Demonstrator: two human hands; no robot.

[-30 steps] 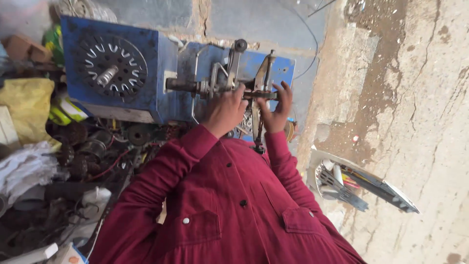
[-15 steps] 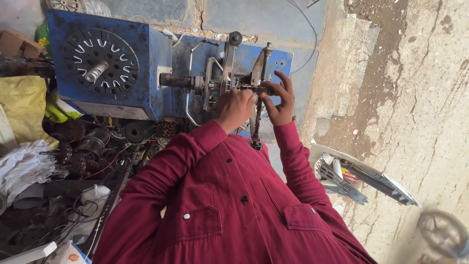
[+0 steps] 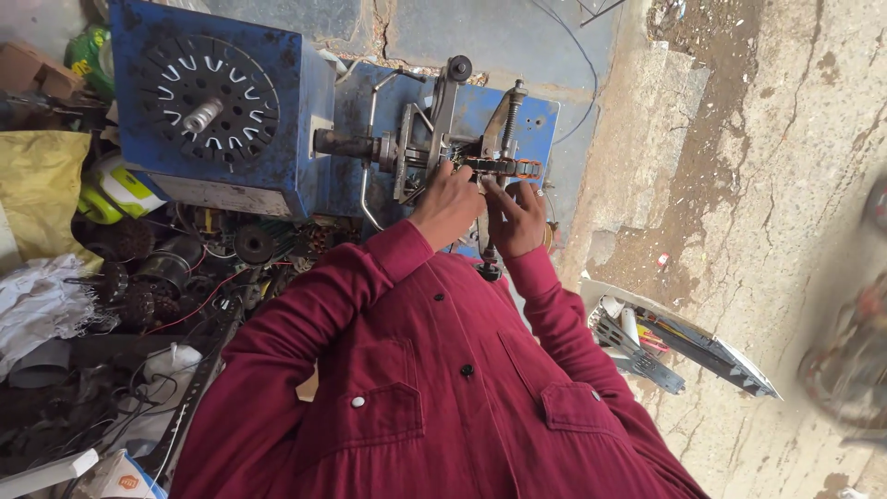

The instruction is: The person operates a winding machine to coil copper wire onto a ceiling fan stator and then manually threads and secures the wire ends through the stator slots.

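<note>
A person in a dark red shirt [image 3: 416, 397] leans over a blue winding machine [image 3: 305, 120]. The left hand [image 3: 448, 205] is curled, fingers pressed against the metal spindle assembly [image 3: 416, 152] just ahead of it. The right hand [image 3: 517, 217], close beside the left, touches a small ribbed coil former [image 3: 504, 167] with raised fingertips. Beyond the left hand, a slotted black disc [image 3: 208, 97] faces outward.

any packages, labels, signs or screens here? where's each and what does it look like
Yellow sack: left edge, beside the blue machine, crumpled.
Green and white container: just right of the sack, rounded.
Brown cardboard box: upper left corner, partly hidden.
White carton with an orange mark: bottom left, boxy, partly cut off.
White open tray of tools: on the ground at right, flat.
No signs or screens show.
</note>
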